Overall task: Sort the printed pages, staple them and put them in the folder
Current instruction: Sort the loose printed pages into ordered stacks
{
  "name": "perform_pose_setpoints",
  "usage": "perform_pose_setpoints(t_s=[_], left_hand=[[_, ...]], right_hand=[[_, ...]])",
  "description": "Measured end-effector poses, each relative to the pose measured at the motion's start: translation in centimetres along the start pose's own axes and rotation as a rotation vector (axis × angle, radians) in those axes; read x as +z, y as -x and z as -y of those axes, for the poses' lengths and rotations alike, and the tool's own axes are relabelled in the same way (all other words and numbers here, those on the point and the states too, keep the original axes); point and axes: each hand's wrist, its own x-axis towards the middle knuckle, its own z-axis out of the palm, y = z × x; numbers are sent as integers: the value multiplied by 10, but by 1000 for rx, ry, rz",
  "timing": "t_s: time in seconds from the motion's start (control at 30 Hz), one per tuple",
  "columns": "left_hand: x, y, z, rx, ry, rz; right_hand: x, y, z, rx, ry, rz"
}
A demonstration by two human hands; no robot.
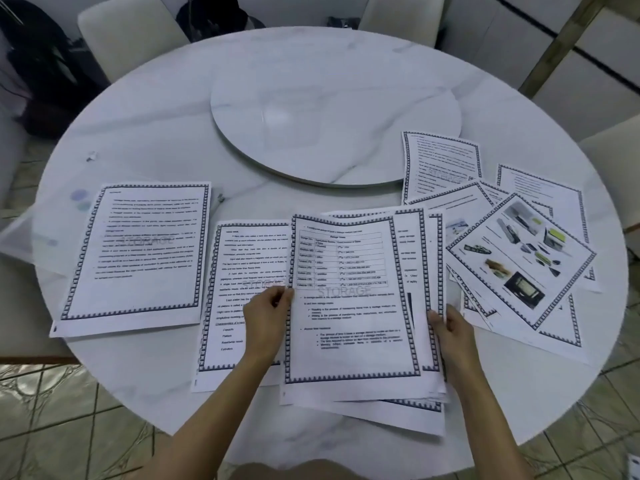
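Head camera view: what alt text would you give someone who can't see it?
A person's left hand and right hand hold a stack of printed pages by its side edges over a round white table. More bordered pages lie spread around, including a text page at left and a photo page at right.

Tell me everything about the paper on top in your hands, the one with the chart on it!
The top page is white paper with a dark patterned border. A ruled chart fills its upper part, a faint STORAGE watermark sits mid-page, and bulleted text runs below. Its top edge buckles slightly. The left hand pinches its left edge. The right hand grips the right edge of the pile beneath it, which lies on the round white table.
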Motion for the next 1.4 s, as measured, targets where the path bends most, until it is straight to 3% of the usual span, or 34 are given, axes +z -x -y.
perform_pose_setpoints(t_s=[0.2, 0.5, 0.57, 0.67, 0.77, 1.0, 1.17, 1.27, 1.4], left_hand=[[-21, -5, 1, 18, -4, -125], [-67, -10, -11, 49, 89, -260], [-75, -11, -13, 36, 137, -257], [-84, -13, -15, 20, 208, -235], [-90, -15, -16, 29, 237, -176], [-139, -57, 14, -37, 198, -123], [-206, -104, 55, -21, -211, -324], [-236, -128, 79, -157, -367, -380], [-246, -137, 89, -281, -325, -372]], right_hand=[[-5, -9, 0, -34, 238, -5], [14, -13, 19, -175, 600, -205], [33, -7, 36, -183, 490, -114], [67, 5, 67, -77, 181, 212], [94, 10, 82, -99, 144, 346], [134, 9, 72, -95, 213, 268], [149, 8, 53, -41, 270, 223], [156, 9, 46, -61, 312, 175], [163, 10, 42, -103, 354, 153]])
